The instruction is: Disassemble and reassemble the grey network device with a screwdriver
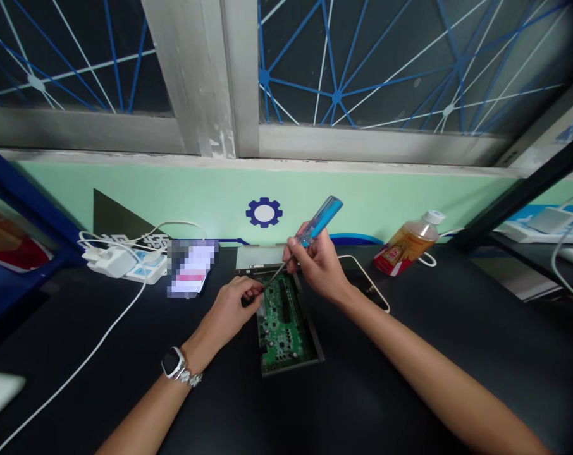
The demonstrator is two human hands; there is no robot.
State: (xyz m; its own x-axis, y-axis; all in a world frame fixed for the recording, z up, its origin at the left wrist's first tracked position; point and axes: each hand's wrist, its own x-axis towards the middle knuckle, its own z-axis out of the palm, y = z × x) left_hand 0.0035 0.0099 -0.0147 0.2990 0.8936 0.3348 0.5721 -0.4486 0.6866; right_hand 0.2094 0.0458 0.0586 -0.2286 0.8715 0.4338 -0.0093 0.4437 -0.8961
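A screwdriver (pixel 325 218) with a clear blue handle is in my right hand (pixel 319 262), its fingers closed round the handle and shaft. The shaft slants down to the left, its tip close to my left fingertips. A green circuit board (pixel 281 322) lies in a dark open metal case (pixel 315 335) on the desk. My left hand (pixel 236 302) is at the upper left edge of the case, thumb and fingers pinched together. Whatever they may hold there is too small and hidden to make out. A watch (pixel 172 363) sits on my left wrist.
A phone (pixel 191 268) with a lit, blurred screen lies left of the case. Behind it are a white power strip (pixel 147 268), chargers and cables. A drink bottle (pixel 405 243) stands at the right, near a dark pale-edged device (pixel 367 284). A white mouse (pixel 0 395) lies far left.
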